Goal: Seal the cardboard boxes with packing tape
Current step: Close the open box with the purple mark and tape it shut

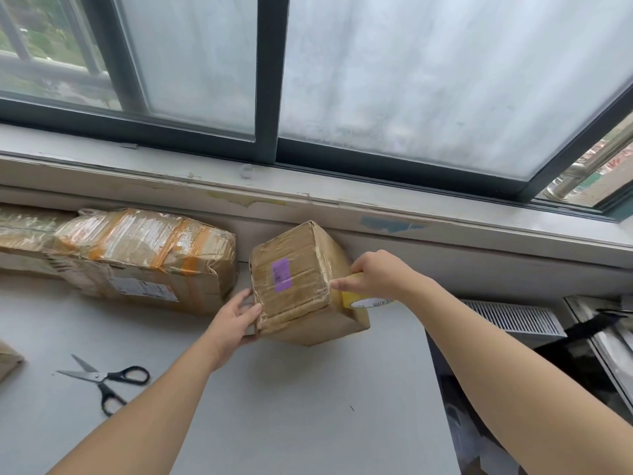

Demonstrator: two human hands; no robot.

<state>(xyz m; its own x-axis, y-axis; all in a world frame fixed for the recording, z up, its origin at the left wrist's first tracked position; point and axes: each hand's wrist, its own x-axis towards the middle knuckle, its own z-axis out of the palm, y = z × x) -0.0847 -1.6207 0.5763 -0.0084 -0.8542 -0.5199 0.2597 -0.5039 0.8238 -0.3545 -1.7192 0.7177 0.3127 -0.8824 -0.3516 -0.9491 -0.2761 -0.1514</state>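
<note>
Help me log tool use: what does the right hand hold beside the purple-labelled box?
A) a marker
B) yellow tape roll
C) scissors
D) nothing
B: the right hand grips the yellow tape roll against the side of the box; the scissors lie untouched on the table.

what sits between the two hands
The small cardboard box with the purple label, in the head view: left hand grips its left edge, right hand holds the tape roll at its right side.

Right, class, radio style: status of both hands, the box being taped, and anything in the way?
Left hand holds small box, left edge. Right hand grips tape roll at box's right side. Box tilted. Scissors and larger box lie apart at left.
</note>
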